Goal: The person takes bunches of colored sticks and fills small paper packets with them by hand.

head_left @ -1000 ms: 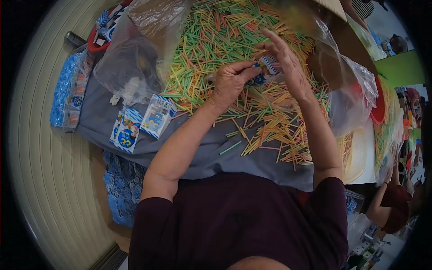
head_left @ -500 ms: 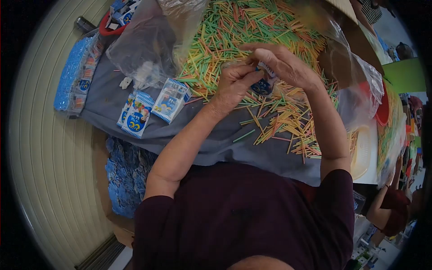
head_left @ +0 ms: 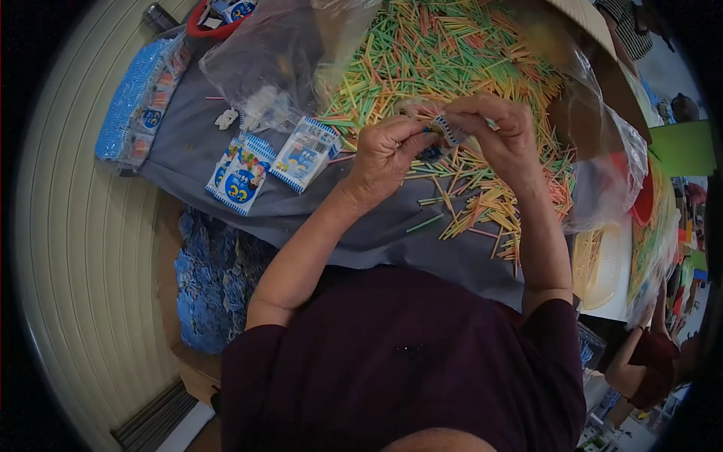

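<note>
Between my hands is a small blue-and-white packet (head_left: 435,153), partly hidden by fingers. My left hand (head_left: 382,154) pinches its left side with thumb and forefinger. At its upper right edge, my right hand (head_left: 498,129) grips with thumb and bent fingers. Beneath and beyond both hands spreads a heap of thin coloured sticks (head_left: 452,56), green, yellow, orange and pink. To the left, on the grey cloth (head_left: 339,226), lie overlapping printed packets (head_left: 242,178) and another white-and-blue packet (head_left: 305,156).
A clear bag of packed packets (head_left: 143,102) lies at the far left by the ribbed wall. A red basin (head_left: 208,30) stands behind it. Loose clear plastic (head_left: 260,60) lies beside the heap. At right are a cream basket (head_left: 599,264) and another person (head_left: 649,365).
My right hand has drawn back from over the packet, and its fingers now grip the packet's edge. The left hand keeps its pinch. The whole view has shifted slightly.
</note>
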`<action>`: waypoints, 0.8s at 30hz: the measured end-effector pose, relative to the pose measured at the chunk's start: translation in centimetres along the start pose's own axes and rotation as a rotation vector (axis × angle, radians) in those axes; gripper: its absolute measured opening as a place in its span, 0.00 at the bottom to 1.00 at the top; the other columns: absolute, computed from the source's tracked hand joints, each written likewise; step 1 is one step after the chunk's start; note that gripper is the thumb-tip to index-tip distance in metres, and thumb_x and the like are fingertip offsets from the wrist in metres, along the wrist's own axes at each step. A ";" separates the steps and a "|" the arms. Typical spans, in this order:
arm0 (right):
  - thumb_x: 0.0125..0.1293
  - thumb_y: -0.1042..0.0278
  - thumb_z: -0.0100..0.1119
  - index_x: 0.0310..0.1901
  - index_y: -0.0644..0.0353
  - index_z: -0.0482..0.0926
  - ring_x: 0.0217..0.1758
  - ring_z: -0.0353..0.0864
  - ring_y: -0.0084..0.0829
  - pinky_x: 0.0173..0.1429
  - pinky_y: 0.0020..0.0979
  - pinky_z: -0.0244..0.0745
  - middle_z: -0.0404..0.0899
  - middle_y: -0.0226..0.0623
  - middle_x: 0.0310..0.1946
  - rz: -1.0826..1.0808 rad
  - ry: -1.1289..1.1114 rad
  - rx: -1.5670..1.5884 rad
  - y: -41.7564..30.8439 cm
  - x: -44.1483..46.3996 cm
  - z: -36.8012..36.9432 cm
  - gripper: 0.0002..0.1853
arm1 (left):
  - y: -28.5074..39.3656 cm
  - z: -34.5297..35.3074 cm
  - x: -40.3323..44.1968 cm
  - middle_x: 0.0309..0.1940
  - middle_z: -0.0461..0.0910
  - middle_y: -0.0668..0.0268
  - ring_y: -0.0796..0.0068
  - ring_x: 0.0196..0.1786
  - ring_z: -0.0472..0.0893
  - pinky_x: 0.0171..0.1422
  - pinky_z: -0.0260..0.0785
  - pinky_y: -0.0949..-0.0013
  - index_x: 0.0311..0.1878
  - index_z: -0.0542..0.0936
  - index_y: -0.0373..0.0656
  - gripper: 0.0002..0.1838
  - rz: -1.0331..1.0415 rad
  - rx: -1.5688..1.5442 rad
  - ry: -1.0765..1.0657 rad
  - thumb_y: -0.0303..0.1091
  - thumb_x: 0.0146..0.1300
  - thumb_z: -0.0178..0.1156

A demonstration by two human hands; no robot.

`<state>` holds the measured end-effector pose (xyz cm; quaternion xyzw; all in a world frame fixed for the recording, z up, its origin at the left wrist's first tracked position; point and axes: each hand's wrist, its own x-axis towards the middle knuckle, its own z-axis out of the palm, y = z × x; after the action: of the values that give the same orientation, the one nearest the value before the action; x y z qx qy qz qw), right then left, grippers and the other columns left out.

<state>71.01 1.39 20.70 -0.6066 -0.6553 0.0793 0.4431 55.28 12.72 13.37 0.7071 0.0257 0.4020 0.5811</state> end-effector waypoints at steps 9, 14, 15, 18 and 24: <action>0.53 0.66 0.75 0.53 0.60 0.82 0.55 0.81 0.46 0.58 0.42 0.75 0.82 0.45 0.49 0.051 0.127 -0.593 -1.6 -0.7 -2.7 0.24 | 2.5 -3.2 -2.7 0.38 0.83 0.65 0.68 0.42 0.81 0.45 0.73 0.69 0.46 0.86 0.43 0.12 0.300 0.384 0.110 0.24 0.58 0.69; 0.48 0.67 0.78 0.55 0.59 0.81 0.52 0.81 0.41 0.56 0.38 0.76 0.82 0.42 0.52 0.115 -0.213 0.157 -5.2 -2.8 4.3 0.29 | 3.5 -4.1 -4.9 0.42 0.83 0.63 0.66 0.44 0.81 0.49 0.74 0.67 0.48 0.87 0.44 0.14 0.332 0.437 0.113 0.29 0.57 0.71; 0.48 0.72 0.75 0.53 0.59 0.82 0.50 0.81 0.41 0.54 0.37 0.76 0.83 0.42 0.49 0.069 -0.162 0.159 -4.3 -3.3 5.8 0.26 | 3.6 -4.2 -5.4 0.43 0.83 0.62 0.64 0.45 0.81 0.50 0.74 0.66 0.48 0.87 0.44 0.15 0.346 0.431 0.117 0.31 0.57 0.71; 0.45 0.79 0.72 0.47 0.58 0.83 0.43 0.82 0.42 0.46 0.39 0.77 0.83 0.38 0.40 -0.071 -0.062 0.099 -3.3 -3.2 7.1 0.23 | 4.5 -4.5 -6.5 0.44 0.83 0.62 0.64 0.47 0.81 0.51 0.74 0.64 0.48 0.86 0.41 0.16 0.236 0.356 0.066 0.32 0.55 0.72; 0.39 0.86 0.63 0.44 0.60 0.83 0.41 0.81 0.39 0.46 0.37 0.76 0.83 0.37 0.37 -0.191 -0.129 -0.031 -3.7 -3.6 7.7 0.24 | 4.4 -5.3 -8.6 0.39 0.85 0.61 0.62 0.44 0.83 0.50 0.75 0.63 0.45 0.86 0.39 0.18 0.085 0.391 0.052 0.24 0.48 0.74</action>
<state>62.68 0.68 16.78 -0.5418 -0.7384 0.0655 0.3962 44.42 11.23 12.50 0.7963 0.0882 0.4316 0.4145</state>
